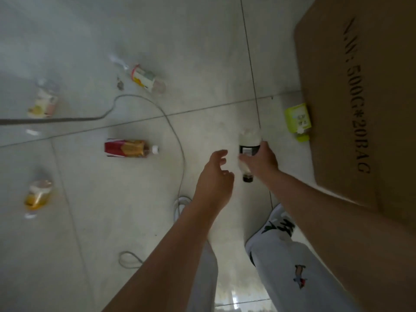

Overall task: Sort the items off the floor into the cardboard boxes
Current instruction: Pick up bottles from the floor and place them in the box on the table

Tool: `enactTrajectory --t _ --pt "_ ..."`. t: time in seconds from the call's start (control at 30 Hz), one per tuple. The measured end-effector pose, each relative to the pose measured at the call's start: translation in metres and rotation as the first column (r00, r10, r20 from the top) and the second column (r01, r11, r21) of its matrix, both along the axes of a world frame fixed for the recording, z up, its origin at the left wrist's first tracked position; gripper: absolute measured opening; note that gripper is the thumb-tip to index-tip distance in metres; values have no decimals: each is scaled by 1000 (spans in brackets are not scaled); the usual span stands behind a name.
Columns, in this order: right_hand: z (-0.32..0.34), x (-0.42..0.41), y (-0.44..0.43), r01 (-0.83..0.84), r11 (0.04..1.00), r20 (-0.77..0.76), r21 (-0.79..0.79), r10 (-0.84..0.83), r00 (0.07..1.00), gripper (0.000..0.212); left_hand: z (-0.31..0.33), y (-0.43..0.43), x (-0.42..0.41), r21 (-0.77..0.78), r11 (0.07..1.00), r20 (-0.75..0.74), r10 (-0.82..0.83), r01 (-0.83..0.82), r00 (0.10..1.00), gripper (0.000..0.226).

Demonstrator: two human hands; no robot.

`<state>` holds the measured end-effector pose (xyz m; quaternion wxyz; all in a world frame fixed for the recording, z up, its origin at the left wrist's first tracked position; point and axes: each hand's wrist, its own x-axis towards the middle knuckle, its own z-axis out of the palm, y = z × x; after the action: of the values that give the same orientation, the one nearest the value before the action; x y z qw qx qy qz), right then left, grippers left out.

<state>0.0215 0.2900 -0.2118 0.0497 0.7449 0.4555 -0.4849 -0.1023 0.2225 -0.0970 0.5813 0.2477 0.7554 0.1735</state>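
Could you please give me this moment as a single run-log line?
right hand: gripping dark-label bottle | left hand: open, empty | red-label bottle: on floor | cardboard box: right

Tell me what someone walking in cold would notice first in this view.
First, the right hand closed around a dark-labelled bottle at centre, with the open left hand reaching in beside it. Next, the big cardboard box filling the right side, a small green carton lying against its edge. Then the scatter on the grey tile floor: a red-labelled bottle lying left of centre, crossed nearby by a thin cable.
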Motion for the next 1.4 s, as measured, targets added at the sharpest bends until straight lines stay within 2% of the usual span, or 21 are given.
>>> enactTrajectory --t 0.1,0.23,0.3,0.37,0.47,0.57,0.63,0.7,0.77,0.93,1.0,1.1,1.17,1.2,1.23,1.27,1.33,1.37,1.4 --pt "79 -61 -7 93 996 -215 -9 -93 972 59 69 16 -35 87 991 -64 109 -103 992 52" --pt "218 -119 -5 216 974 -506 -71 -221 833 44 201 38 -82 240 937 -127 290 -254 949 53" --pt "302 -131 1 206 976 -617 -65 -202 760 24 278 46 -97 282 918 -221 345 -279 912 51" --pt "391 -127 16 192 981 -678 2 -140 722 12 357 61 -105 347 883 -215 402 -315 890 50" --pt "521 -102 40 175 968 -749 179 19 662 22 475 81 -99 477 807 -141 462 -349 876 45" --pt "640 -67 56 228 916 -743 329 102 662 49 578 84 -84 600 683 8 517 -418 856 35" --pt "708 -44 64 241 885 -746 398 160 646 57 628 81 -72 622 636 34 562 -457 827 23" --pt "762 -22 70 263 869 -790 420 208 576 59 668 83 -55 606 666 5 543 -434 840 17" --pt "809 -4 70 302 858 -836 416 231 497 63 704 92 -35 591 695 45 479 -409 877 22" --pt "892 47 59 457 757 -875 466 318 366 63 766 112 12 608 753 136 211 -249 968 20" --pt "911 73 52 517 738 -900 434 379 215 66 777 116 26 619 757 166 134 -209 977 22" --pt "929 110 35 580 755 -882 307 455 -126 53 789 125 48 621 766 211 39 -165 977 23" --pt "942 129 25 587 793 -862 160 403 -309 37 797 134 69 621 775 228 -37 -116 973 22" --pt "949 137 23 583 807 -856 100 368 -363 33 802 139 82 625 777 227 -80 -82 971 22" --pt "955 147 22 591 803 -865 69 343 -365 39 806 144 95 631 774 225 -119 -52 967 23" --pt "961 156 23 613 784 -877 99 359 -318 45 811 150 108 637 770 229 -144 -36 963 24" --pt "968 172 26 708 676 -892 205 427 -150 51 818 157 134 664 747 224 -183 -13 957 25" --pt "969 183 27 751 623 -895 220 435 -98 63 821 158 146 690 723 195 -211 19 958 26" --pt "969 195 29 777 596 -905 203 417 -83 81 823 159 158 714 698 159 -241 57 957 26"
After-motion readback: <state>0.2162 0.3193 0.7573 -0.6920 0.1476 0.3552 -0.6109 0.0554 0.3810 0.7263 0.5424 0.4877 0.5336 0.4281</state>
